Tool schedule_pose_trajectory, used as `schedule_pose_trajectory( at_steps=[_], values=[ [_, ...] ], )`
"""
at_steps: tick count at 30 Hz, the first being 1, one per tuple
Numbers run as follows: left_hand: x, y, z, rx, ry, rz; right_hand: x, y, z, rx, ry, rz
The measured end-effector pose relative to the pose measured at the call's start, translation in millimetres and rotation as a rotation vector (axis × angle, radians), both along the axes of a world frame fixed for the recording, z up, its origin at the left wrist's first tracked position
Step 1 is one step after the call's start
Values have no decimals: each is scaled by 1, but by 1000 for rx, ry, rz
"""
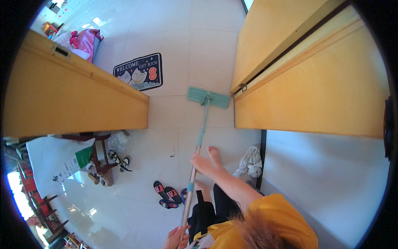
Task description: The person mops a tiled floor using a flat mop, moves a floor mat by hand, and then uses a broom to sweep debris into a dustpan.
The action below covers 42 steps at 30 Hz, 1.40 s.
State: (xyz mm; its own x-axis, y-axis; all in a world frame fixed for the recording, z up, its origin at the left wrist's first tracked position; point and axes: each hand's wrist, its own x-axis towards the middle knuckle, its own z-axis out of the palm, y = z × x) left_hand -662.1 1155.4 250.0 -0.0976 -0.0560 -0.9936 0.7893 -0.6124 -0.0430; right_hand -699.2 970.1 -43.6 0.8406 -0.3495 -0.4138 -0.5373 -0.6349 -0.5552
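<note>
A flat mop has a pale green rectangular head (pixel 217 99) resting on the tiled floor in the doorway. Its pole (pixel 189 186) slants down toward my body. My right hand (pixel 201 163) is wrapped around the middle of the pole. Lower down, at the picture's bottom edge, my left hand (pixel 178 237) grips the pole near its end. The right end of the mop head is close to the foot of the right door frame (pixel 289 99). My bare foot (pixel 214 153) stands to the right of the pole.
Beyond the left door frame (pixel 84 93) lies a dark doormat (pixel 138 72) with cat figures. Slippers (pixel 168 194) lie left of the pole, sneakers (pixel 119 160) by a wooden stool (pixel 102 152) bearing a white sack (pixel 59 165). A crumpled white cloth (pixel 250 162) lies by the right wall (pixel 323 174). Small debris (pixel 172 155) dots the tiles.
</note>
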Motion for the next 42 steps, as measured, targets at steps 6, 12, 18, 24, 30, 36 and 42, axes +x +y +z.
schedule_pose_trajectory(
  at_steps=[6, 12, 18, 24, 30, 36, 42],
  values=[
    [-10, 144, 54, 122, -66, -106, -35, 171, 44, 370, -130, -158],
    [-32, 229, 73, 149, -212, -245, -49, 222, 73, 239, -24, 99],
    [-47, 241, 59, 66, -327, -386, -76, 194, 110, 98, -86, 62],
    [-38, 135, 23, -119, -26, -415, -125, 122, 58, -196, -238, -41],
    [-28, 112, 27, 70, 72, -312, -118, 124, 15, -228, -24, 59],
    [21, 136, 73, 173, -41, -380, -43, 156, 58, 26, -46, 159],
    [28, 140, 119, 264, -141, -507, 11, 205, 69, 50, -208, 137]
  ],
)
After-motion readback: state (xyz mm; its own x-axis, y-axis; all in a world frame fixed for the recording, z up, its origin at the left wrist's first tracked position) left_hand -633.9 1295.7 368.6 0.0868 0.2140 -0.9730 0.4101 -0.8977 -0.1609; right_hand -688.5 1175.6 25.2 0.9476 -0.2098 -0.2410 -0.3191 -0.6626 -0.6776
